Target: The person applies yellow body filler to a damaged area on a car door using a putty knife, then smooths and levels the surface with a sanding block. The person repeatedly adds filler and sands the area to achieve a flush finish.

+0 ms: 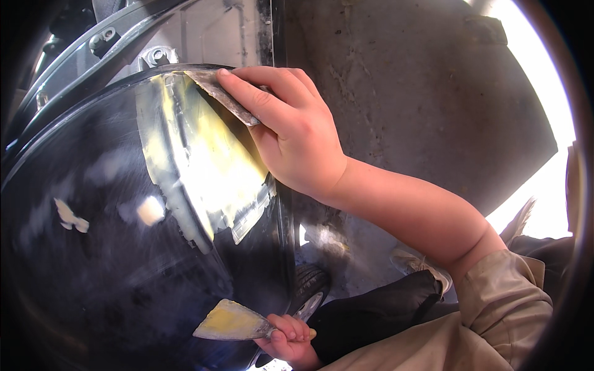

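A glossy black curved car body panel (93, 247) fills the left half of the view, its surface scuffed and dotted with small pale spots of filler toward its left edge. Near the panel's upper right edge lies a broad patch of pale yellow body filler (204, 167), smeared from the top rim down toward the middle, with ragged grey-white borders.

At the panel's lower right edge the left hand (291, 340) comes up from below, fingers curled shut around the handle of a wide metal putty knife (232, 321) whose flat blade is coated with yellow filler — the blade points left and sits just off the black surface; whether it touches cannot be told.

At the top of the filler patch the right hand (291, 136) presses a thin grey metal spreader blade (226, 96) against the panel's upper edge. The fingers lie extended and close together along the blade's back, thumb hidden beneath, wrist bent downward. The bare forearm runs down to the right — ending in a rolled beige sleeve (501, 303) at the lower right corner. Behind the hand stands a rough grey concrete wall (421, 93).
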`<control>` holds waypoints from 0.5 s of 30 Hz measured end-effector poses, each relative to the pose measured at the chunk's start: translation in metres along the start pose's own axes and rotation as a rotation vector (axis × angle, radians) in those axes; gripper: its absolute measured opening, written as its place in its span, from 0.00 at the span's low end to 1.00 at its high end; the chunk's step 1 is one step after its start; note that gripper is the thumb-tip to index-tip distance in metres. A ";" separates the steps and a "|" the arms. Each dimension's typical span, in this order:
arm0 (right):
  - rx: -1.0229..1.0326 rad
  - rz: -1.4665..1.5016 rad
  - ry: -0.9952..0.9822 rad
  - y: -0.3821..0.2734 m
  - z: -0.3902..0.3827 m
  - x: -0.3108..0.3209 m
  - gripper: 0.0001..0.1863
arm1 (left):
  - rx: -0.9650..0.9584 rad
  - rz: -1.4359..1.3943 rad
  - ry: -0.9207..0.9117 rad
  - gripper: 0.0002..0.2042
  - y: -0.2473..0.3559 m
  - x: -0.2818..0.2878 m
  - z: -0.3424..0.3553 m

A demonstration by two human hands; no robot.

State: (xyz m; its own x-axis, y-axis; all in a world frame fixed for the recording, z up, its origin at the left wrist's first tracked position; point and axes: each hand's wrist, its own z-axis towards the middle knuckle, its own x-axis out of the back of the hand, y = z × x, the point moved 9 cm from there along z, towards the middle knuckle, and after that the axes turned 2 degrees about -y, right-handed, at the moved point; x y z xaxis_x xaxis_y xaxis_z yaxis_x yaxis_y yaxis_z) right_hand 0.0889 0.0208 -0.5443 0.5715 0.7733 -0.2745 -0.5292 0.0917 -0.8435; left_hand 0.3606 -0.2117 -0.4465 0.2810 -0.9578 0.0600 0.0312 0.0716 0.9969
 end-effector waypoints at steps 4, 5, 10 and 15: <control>-0.039 0.015 -0.028 0.001 0.003 -0.004 0.35 | 0.012 -0.010 0.016 0.35 -0.001 0.001 0.000; -0.040 0.013 -0.033 0.001 0.004 -0.005 0.35 | 0.012 -0.007 0.019 0.35 -0.001 0.000 0.000; -0.003 -0.027 -0.054 0.000 0.000 -0.008 0.34 | 0.010 0.016 0.023 0.34 0.000 -0.002 0.001; 0.101 -0.037 -0.062 -0.010 -0.008 -0.008 0.33 | 0.024 0.004 0.012 0.34 -0.002 -0.002 0.002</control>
State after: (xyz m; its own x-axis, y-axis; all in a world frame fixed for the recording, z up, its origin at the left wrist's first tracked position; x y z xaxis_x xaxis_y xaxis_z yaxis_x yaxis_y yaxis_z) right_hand 0.0947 0.0090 -0.5380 0.5536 0.8053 -0.2122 -0.5707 0.1813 -0.8009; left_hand 0.3577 -0.2105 -0.4485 0.2922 -0.9542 0.0639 0.0073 0.0690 0.9976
